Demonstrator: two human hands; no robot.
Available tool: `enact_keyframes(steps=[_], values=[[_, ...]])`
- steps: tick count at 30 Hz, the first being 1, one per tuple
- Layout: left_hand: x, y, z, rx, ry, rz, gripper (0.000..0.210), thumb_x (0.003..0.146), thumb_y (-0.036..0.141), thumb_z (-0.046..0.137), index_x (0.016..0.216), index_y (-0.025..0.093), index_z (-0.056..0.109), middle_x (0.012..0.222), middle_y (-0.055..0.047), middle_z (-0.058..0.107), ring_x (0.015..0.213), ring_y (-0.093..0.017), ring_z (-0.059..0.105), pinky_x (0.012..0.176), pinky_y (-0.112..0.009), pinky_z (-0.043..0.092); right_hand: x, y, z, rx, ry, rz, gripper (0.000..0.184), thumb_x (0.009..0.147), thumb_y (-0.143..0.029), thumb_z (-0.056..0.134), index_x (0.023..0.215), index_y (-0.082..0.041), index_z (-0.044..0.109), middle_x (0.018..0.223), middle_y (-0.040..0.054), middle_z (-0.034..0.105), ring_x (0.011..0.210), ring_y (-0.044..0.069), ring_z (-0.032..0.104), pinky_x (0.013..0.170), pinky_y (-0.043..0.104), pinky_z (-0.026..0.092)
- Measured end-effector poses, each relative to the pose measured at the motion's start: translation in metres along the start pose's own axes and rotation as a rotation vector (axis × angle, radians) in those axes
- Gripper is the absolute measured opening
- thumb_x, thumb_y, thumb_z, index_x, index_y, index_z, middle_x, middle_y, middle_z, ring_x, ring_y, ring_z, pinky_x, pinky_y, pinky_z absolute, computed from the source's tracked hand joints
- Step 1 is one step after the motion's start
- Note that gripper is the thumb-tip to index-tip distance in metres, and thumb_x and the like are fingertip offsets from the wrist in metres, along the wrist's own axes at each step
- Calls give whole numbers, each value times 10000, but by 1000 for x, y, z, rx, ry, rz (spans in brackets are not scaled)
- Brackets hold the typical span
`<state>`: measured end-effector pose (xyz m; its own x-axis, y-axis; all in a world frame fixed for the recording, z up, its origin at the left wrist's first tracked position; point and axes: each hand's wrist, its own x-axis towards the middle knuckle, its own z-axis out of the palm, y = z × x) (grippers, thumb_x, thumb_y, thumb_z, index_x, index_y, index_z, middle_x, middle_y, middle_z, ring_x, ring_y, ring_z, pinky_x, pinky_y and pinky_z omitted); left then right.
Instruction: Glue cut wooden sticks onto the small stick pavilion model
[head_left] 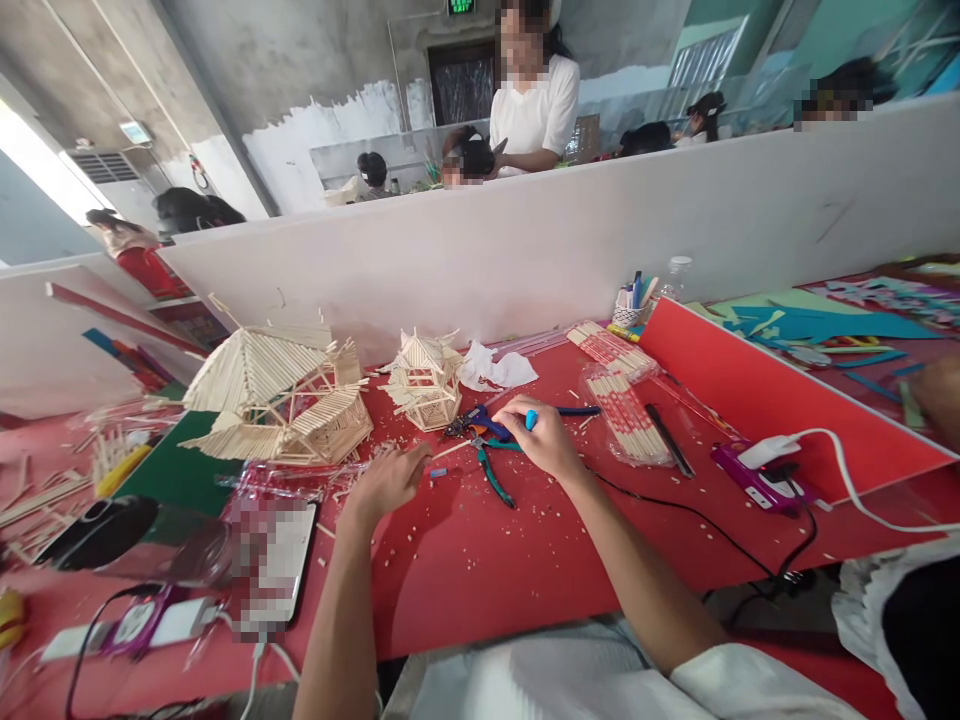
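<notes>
My left hand (390,483) pinches a thin wooden stick (451,450) that points right. My right hand (546,437) is closed around a slim tool with a blue end (531,419); it looks like a pen, but the fingers hide its tip. Pliers with teal handles (495,478) lie on the table between the hands, and a dark blue-handled tool (475,417) rests just beyond. A small blue piece (438,472) lies near my left fingertips. Behind the hands stand a small pavilion model (426,385) made of sticks and a larger one (277,390) to its left.
Chopstick packs (626,415) lie at the right, near a red board (780,390) and a purple power strip (757,478). A phone (277,565) and a dark-lidded bottle (150,540) are at the left. A white partition (525,245) runs behind; wood scraps dot the red table (510,570).
</notes>
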<state>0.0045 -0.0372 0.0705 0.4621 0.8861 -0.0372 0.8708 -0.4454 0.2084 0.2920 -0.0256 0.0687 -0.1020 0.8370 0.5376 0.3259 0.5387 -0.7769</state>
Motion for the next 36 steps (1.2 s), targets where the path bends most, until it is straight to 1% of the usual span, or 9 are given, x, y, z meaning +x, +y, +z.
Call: enact_keyframes(steps=[4, 7, 11, 16, 20, 25, 28, 32, 36], values=[[-1, 5, -4, -255, 24, 127, 223, 987, 237, 387, 945, 230, 606, 778, -28, 687, 657, -183, 591, 682, -291, 362, -1, 1, 7, 10, -18, 11, 217, 929, -399, 674, 802, -233, 732, 866, 56, 736, 832, 221, 674, 836, 354, 506], [-2, 11, -5, -442, 45, 194, 280, 1030, 336, 364, 922, 221, 594, 832, -32, 674, 706, -171, 580, 721, -287, 402, -3, -1, 15, 22, -79, 8, 205, 890, -400, 725, 763, -238, 725, 890, 58, 744, 866, 228, 683, 865, 366, 511], [1, 18, -1, -597, 59, 213, 359, 1057, 441, 327, 910, 206, 555, 806, -22, 642, 703, -157, 556, 719, -280, 416, -9, -8, 26, 133, -291, 3, 219, 886, -427, 737, 772, -241, 758, 1124, 87, 762, 1007, 238, 700, 931, 370, 509], [5, 17, 3, -625, 168, 118, 348, 1043, 488, 367, 886, 208, 500, 713, 18, 570, 626, -132, 473, 654, -265, 379, -13, -10, 22, 286, -527, 125, 281, 793, -486, 829, 735, -218, 764, 817, 43, 777, 692, 181, 671, 710, 304, 517], [7, 15, 5, -583, 239, 72, 355, 1040, 517, 358, 897, 214, 478, 725, 25, 517, 644, -135, 443, 651, -267, 364, -10, -11, 14, 391, -526, 231, 349, 780, -537, 827, 765, -196, 760, 818, 66, 789, 607, 158, 636, 574, 260, 468], [11, 13, 9, -578, 178, 81, 378, 1051, 517, 333, 909, 213, 508, 796, 6, 551, 732, -154, 492, 708, -273, 386, -6, -7, 19, 254, -472, 270, 358, 781, -537, 821, 798, -181, 782, 642, -4, 701, 479, 102, 509, 481, 216, 374], [13, 9, 13, -555, 126, 81, 397, 1056, 495, 332, 854, 213, 523, 765, 2, 559, 722, -160, 503, 713, -277, 385, -6, -6, 19, 255, -569, 256, 367, 814, -551, 784, 793, -184, 790, 688, 10, 728, 484, 102, 517, 491, 220, 385], [17, 0, 21, -510, 153, 73, 327, 1024, 432, 392, 850, 210, 558, 814, -27, 594, 754, -178, 523, 748, -288, 400, -7, -10, 15, 346, -704, 232, 362, 799, -548, 797, 770, -188, 791, 708, 21, 720, 557, 128, 563, 532, 231, 417], [18, -5, 25, -410, 151, 63, 320, 974, 356, 449, 739, 197, 597, 836, -59, 579, 772, -192, 535, 739, -302, 397, -7, -5, 17, 512, -522, 245, 307, 731, -491, 867, 735, -196, 780, 742, 17, 699, 676, 150, 587, 625, 255, 454]])
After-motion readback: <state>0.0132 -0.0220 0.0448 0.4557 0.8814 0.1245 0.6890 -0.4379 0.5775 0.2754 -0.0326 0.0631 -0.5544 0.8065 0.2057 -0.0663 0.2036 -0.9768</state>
